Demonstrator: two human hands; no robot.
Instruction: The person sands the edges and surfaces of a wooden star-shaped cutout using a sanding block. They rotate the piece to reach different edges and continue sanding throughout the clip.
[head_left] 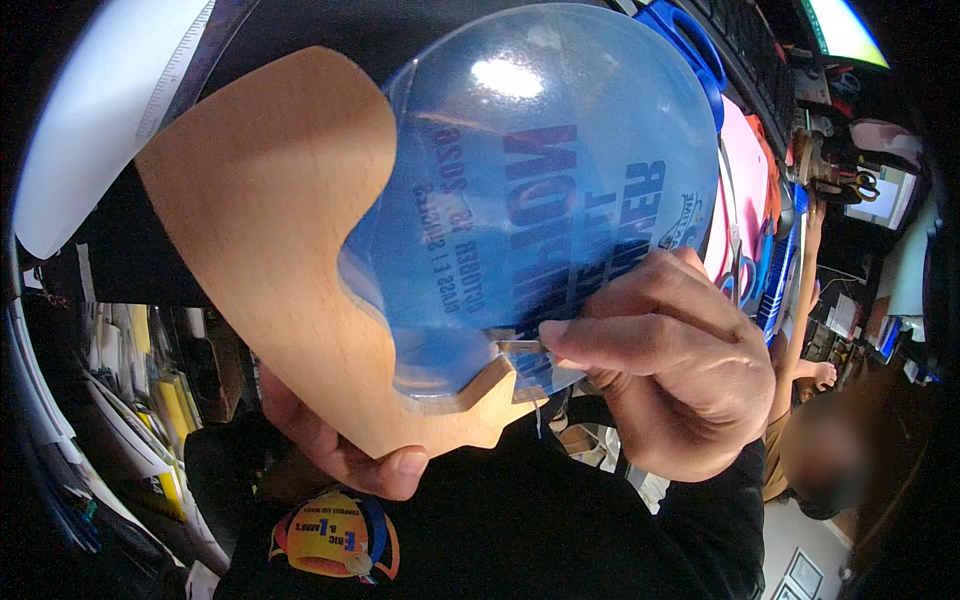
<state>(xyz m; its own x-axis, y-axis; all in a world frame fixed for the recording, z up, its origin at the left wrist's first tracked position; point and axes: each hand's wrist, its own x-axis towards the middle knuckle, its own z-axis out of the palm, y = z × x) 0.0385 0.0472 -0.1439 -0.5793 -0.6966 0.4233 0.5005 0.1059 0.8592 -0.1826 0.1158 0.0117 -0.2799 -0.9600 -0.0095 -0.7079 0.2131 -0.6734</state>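
A plaque with a curved, light wooden piece (pixel 270 170) and a rounded, see-through bluish panel (pixel 450 90) with dark printed lettering is held up in front of me. My left hand (pixel 345 450) grips the wood's lower edge, its thumb on the front and most fingers hidden behind. At the panel's lower edge, beside a notch in the wood, my right hand (pixel 680 365) pinches a thin, narrow strip (pixel 518 346) between thumb and forefinger. What that strip is made of is unclear. The other fingers of this hand are curled in.
Scissors (pixel 738 268) lie beyond the panel, near pink sheets (pixel 748 150) and a blue looped handle (pixel 690 45). A white sheet with ruler markings (pixel 110 95) is at upper left. Papers and folders (pixel 150 390) fill the left. Another person (pixel 790 440) is at the right.
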